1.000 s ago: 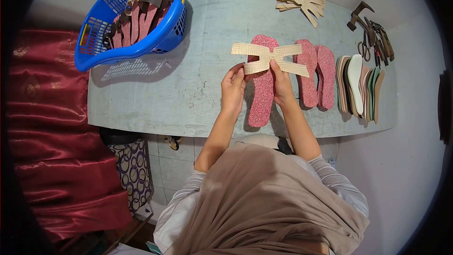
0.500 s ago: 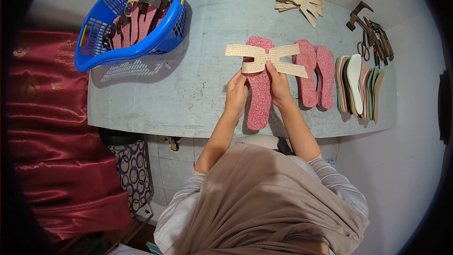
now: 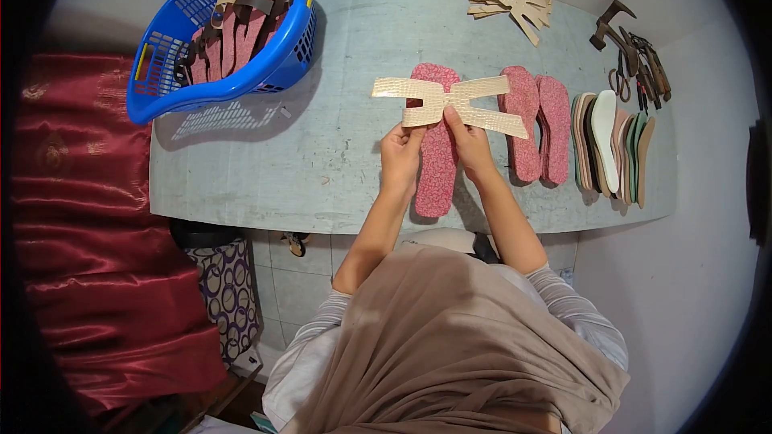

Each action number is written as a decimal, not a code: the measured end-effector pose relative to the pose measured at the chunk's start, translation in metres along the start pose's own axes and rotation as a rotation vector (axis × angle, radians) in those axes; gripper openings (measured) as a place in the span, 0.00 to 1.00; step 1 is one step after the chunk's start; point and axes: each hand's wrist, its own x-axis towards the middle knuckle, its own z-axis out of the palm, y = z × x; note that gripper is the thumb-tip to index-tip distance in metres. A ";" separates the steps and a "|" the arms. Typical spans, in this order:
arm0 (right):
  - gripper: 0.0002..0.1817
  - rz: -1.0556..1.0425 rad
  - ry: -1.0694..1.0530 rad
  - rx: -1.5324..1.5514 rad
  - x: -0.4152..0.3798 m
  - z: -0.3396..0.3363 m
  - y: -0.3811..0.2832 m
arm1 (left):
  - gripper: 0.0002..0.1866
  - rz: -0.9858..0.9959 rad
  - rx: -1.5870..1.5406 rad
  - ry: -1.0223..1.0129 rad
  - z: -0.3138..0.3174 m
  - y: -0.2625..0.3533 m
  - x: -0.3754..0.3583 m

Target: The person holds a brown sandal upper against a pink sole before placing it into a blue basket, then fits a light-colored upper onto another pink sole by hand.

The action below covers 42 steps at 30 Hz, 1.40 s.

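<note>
A cream, crocodile-textured sandal upper (image 3: 438, 104) with split strap ends lies across a pink patterned sandal sole (image 3: 436, 169). My left hand (image 3: 400, 162) is closed at the sole's left edge, its thumb by the lower left strap. On the other side my right hand (image 3: 473, 149) grips the sole, thumb pressed on the middle of the upper. The fingers under the sole are hidden. Just right of my right hand stand two stacks of pink soles, a left stack (image 3: 524, 124) and a right stack (image 3: 553, 133).
A blue basket (image 3: 217, 92) with strapped pink sandals stands at the table's (image 3: 338, 169) back left. More cream uppers (image 3: 511, 6) lie at the back. On the right are a row of coloured insoles (image 3: 605, 141), a hammer (image 3: 607, 28), scissors (image 3: 619, 80) and pliers (image 3: 653, 72).
The upper has shifted slightly left and down across the sole, and the sole has moved a little left. Both hands keep their grip, the right thumb now on the upper's middle.
</note>
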 end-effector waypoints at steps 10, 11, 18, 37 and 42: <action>0.20 0.041 0.011 0.160 0.004 -0.002 0.002 | 0.09 0.029 -0.186 0.078 0.003 0.015 -0.003; 0.20 0.048 0.019 0.142 0.004 -0.002 0.002 | 0.09 0.037 -0.167 0.088 0.002 0.014 -0.002; 0.16 0.047 0.016 0.212 0.002 -0.003 0.002 | 0.10 0.091 -0.036 0.179 -0.009 0.007 0.008; 0.13 0.272 -0.060 0.576 0.009 -0.017 0.021 | 0.09 0.036 -0.202 0.228 -0.010 0.009 0.002; 0.13 0.220 -0.002 0.480 0.005 -0.004 0.008 | 0.09 0.053 -0.220 0.228 -0.006 0.012 0.001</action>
